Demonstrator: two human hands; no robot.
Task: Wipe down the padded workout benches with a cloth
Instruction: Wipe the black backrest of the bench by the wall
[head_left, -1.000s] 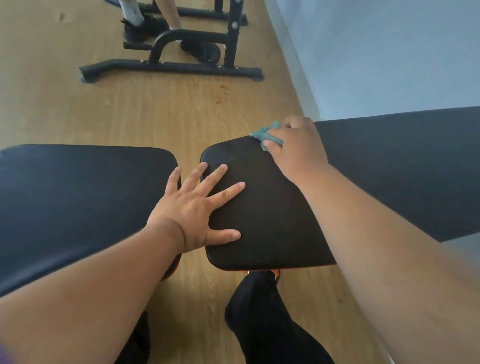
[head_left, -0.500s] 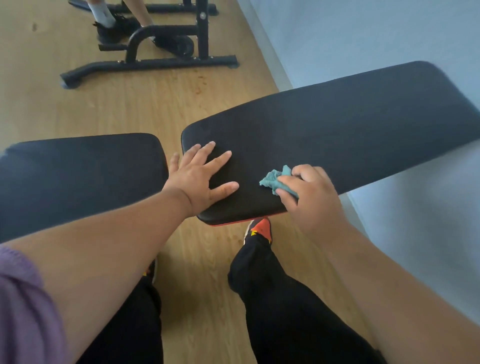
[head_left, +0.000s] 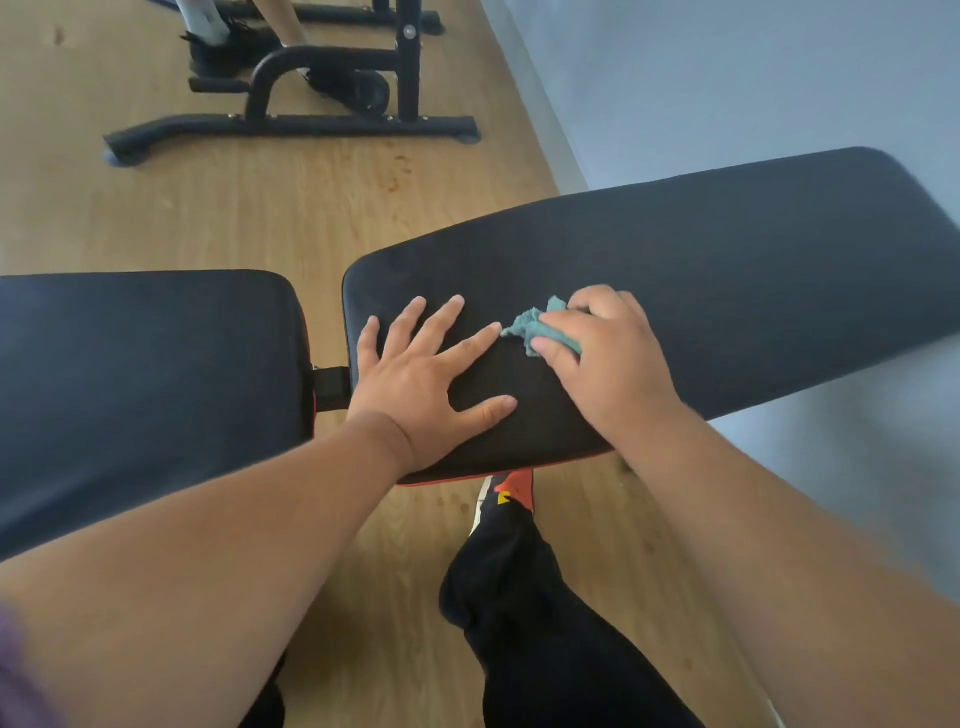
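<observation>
A long black padded backrest pad runs from the centre up to the right. A second black padded seat pad lies at the left, separated by a narrow gap. My left hand lies flat with fingers spread on the near end of the backrest pad. My right hand presses a small crumpled teal cloth onto the same pad, just right of my left fingertips. Most of the cloth is hidden under my fingers.
A black steel frame of another gym machine stands on the wooden floor at the back, with another person's feet behind it. A pale wall runs along the right. My dark-trousered leg and shoe are below the pad.
My right hand with the cloth swept from the pad's far edge to its near edge, then back up toward the middle beside my left fingertips. My left hand stayed flat on the pad.
</observation>
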